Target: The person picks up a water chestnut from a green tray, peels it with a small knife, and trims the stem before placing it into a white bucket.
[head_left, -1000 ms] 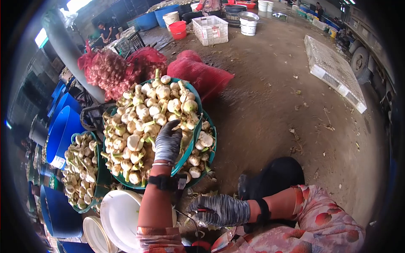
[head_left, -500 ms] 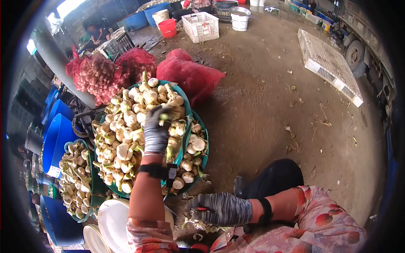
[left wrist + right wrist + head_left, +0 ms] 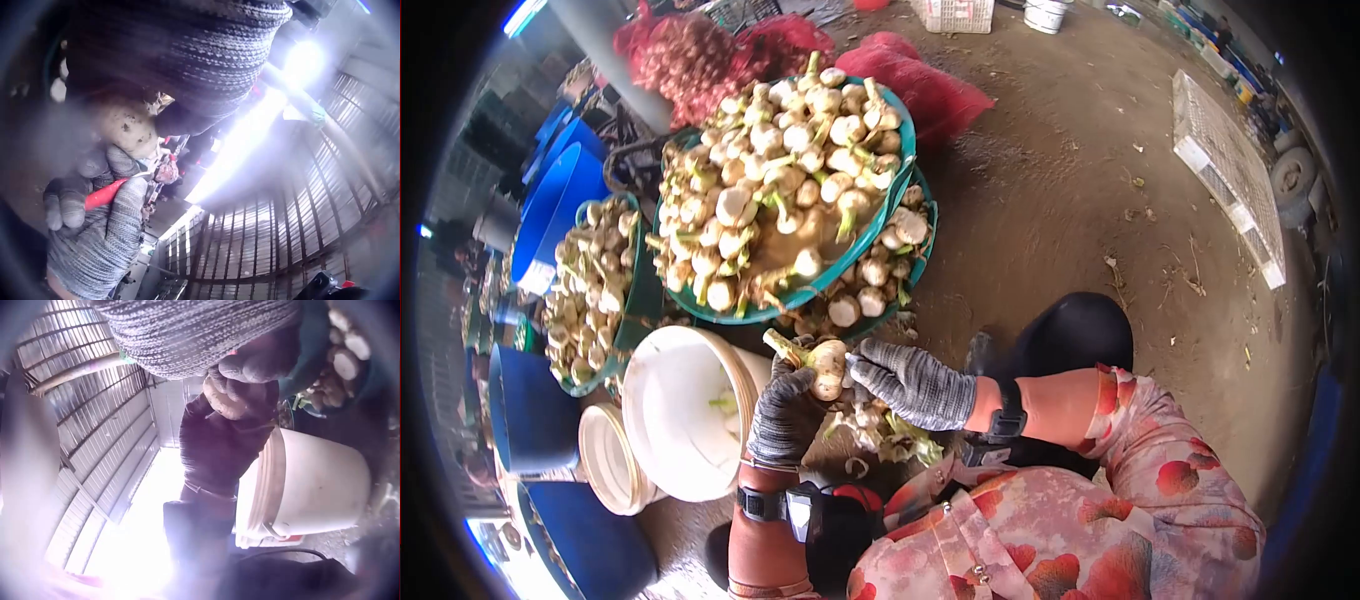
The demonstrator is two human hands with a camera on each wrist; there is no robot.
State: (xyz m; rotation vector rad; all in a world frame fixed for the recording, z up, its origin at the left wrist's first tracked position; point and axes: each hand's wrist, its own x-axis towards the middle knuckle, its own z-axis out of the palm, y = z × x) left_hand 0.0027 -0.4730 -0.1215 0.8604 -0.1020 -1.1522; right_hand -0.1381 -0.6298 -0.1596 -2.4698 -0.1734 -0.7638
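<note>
My left hand (image 3: 785, 415), in a grey-striped knit glove, holds a garlic bulb (image 3: 829, 368) with its green stem pointing up and left in the head view. My right hand (image 3: 920, 385), gloved alike, is close against the bulb's right side. Its fingers curl round the red handle of a small knife (image 3: 105, 195), whose short blade is at the bulb's edge in the left wrist view. Beyond my hands stands a green basin (image 3: 863, 243) heaped with garlic bulbs. In the right wrist view, gloved fingers partly cover the bulb (image 3: 222, 400).
Left of my hands is a white bucket (image 3: 740, 385) with green scraps inside, beside a smaller pale tub (image 3: 622, 412). Trimmings (image 3: 890, 437) lie below my hands. Another garlic-filled basin stands left, near blue tubs (image 3: 550, 410). Red mesh sacks (image 3: 920, 95) lie behind; a pallet (image 3: 1230, 175) lies right.
My left hand has come back from the basin with a garlic bulb and now holds it by my right hand. The right hand has risen to it. The view has tilted down.
</note>
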